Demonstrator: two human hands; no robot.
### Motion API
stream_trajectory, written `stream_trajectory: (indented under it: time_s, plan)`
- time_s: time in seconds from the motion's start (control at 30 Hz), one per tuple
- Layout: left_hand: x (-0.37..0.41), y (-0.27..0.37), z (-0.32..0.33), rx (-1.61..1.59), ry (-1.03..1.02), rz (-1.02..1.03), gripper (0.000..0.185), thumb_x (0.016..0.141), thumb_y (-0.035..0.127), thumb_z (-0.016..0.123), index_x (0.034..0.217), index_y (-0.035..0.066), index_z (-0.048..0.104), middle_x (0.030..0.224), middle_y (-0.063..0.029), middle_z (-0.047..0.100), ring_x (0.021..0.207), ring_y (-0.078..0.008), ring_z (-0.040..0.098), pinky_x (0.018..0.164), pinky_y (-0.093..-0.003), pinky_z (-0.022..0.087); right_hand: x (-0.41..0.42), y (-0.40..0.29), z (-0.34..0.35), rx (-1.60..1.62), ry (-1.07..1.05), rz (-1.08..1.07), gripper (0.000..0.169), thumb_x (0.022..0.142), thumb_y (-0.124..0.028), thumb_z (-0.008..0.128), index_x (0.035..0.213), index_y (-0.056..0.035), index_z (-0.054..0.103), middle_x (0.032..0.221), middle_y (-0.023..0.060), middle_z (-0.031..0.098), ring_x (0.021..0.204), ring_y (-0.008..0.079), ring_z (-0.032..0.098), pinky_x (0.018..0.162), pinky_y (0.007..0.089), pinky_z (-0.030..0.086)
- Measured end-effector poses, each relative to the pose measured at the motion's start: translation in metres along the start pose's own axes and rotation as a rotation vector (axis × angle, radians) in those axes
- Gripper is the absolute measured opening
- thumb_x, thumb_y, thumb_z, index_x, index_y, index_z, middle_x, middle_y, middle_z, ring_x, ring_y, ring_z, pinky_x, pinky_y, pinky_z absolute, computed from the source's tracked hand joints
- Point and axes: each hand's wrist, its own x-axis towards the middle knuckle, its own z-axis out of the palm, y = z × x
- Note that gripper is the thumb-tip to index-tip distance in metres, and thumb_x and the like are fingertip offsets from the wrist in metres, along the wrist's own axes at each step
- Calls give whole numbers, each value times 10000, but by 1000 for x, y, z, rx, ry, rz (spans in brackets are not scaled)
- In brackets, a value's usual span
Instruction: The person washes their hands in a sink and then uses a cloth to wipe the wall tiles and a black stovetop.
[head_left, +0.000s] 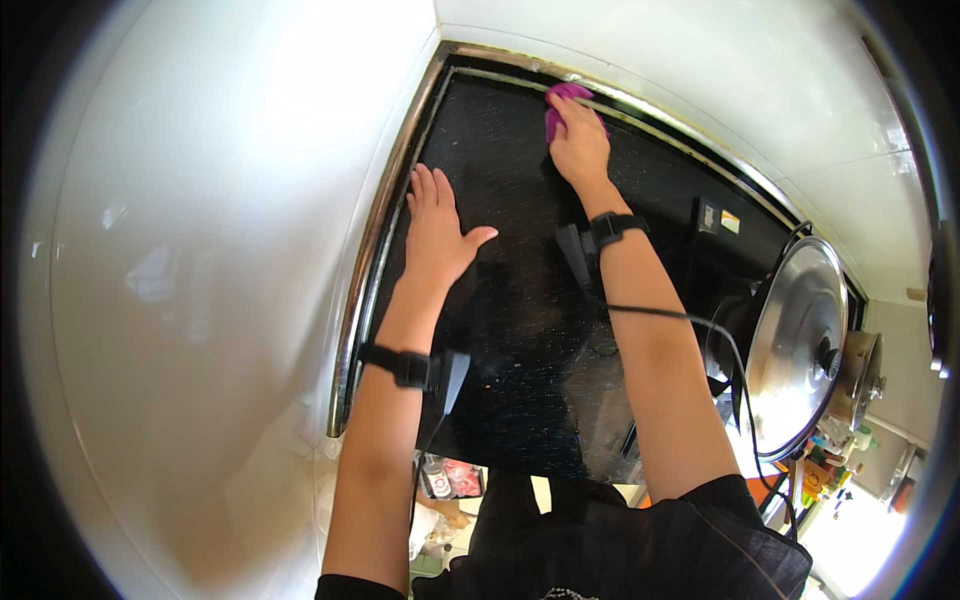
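Note:
My right hand (581, 146) presses a purple cloth (568, 91) against the far edge of a glossy black countertop (510, 315), beside the metal trim (645, 101) along the back wall. Part of the cloth is hidden under the fingers. My left hand (435, 229) rests on the counter near its left edge, fingers spread and thumb out, holding nothing. Its fingertips reach close to the left metal trim (390, 195). Each forearm wears a black strap with a device and a cable.
To the right stands a large pan with a domed metal lid (799, 337), and behind it a metal pot (855, 379). White wall panels (225, 225) rise at the left and back. The right arm's black cable (720, 326) runs past the lid. Packages (450, 476) lie below the counter's front edge.

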Motion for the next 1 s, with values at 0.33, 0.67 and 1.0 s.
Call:
stream_trajectory:
  time_s: [0.33,0.67,1.0]
  plan:
    - [-142,-6,-8,-262,220,21,754,923,266,664,1495,-37,277,1544,-309,233,1439,-418,257,1149,-423,318,35,-66,54,186,-289,-143,492,776,24,534,1211,-153,683,1249,96,653,1207,290,558,1059,371,423]
    - [-235,-24,-18,-374,311,-129,574,979,139,560,1487,-11,340,1561,-236,286,1450,-355,290,1161,-386,277,-49,-122,40,325,-177,-382,363,832,16,565,1144,-115,696,1122,113,689,1093,313,621,1023,408,455]
    - [-262,-18,-17,-366,295,-161,578,997,187,515,1481,-52,308,1546,-283,273,1435,-431,277,1173,-445,251,-195,-192,-17,619,-484,-468,491,671,64,585,1131,-67,696,1168,125,669,1179,327,574,1073,436,411]
